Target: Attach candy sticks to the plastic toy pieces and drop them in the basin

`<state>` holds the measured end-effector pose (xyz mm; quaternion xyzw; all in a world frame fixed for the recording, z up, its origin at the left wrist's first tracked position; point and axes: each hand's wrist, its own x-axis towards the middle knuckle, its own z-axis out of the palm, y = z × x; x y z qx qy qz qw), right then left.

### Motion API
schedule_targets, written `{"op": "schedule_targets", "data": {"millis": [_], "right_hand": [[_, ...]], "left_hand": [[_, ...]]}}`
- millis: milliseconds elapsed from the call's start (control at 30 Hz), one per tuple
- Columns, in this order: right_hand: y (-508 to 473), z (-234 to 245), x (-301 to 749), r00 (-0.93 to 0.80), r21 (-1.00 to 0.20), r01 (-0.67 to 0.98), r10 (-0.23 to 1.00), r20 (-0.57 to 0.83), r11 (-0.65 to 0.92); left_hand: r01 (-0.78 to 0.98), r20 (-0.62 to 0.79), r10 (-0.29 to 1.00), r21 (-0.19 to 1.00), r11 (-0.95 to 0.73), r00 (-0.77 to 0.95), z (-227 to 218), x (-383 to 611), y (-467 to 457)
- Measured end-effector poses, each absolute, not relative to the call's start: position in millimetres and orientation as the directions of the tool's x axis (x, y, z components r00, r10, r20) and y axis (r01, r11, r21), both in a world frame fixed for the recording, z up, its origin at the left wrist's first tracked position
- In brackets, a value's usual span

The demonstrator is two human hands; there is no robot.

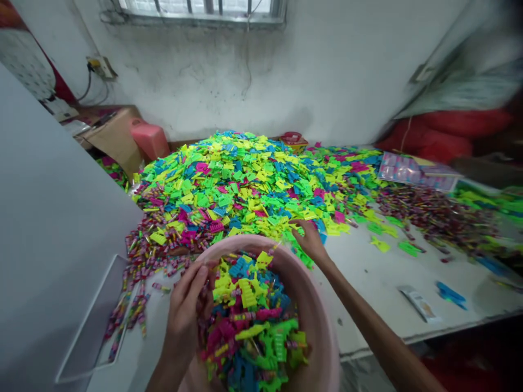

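Note:
A pink tub (322,326) stands in front of me, holding a mix of flat plastic pieces (247,294) in yellow, green, blue and magenta, with small striped wrapped sticks among them. My left hand (188,302) is at the tub's left rim, its fingers curled inward; what they hold, if anything, is hidden. Beyond the far right rim, my right hand (308,239) reaches to the front edge of a large heap of the same plastic pieces (249,179). Its fingers are bent and apart, with nothing visible between them.
Wrapped sticks lie in a pile (433,218) on the right and scatter (139,294) on the left. On the white table (351,288) are a small packet (419,302) and a blue piece (450,294). A pale panel (61,218) blocks the left; red sacks (449,133) are at the back right.

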<state>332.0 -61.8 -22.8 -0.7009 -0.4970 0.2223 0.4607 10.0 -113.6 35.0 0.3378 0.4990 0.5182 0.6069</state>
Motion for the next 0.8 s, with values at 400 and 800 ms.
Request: {"op": "schedule_targets", "data": {"millis": [400,800], "right_hand": [[-38,-50,347,0.553,-0.991,0.124,0.833,0.027,-0.05],[-129,46,242,0.286,-0.73,-0.684,0.92,-0.266,0.001]], "left_hand": [[-0.223,-0.199,0.975,0.959,0.173,-0.1,27,5,-104],[-0.184,-0.099,0.983,0.975,0.126,0.152,43,38,-102]]}}
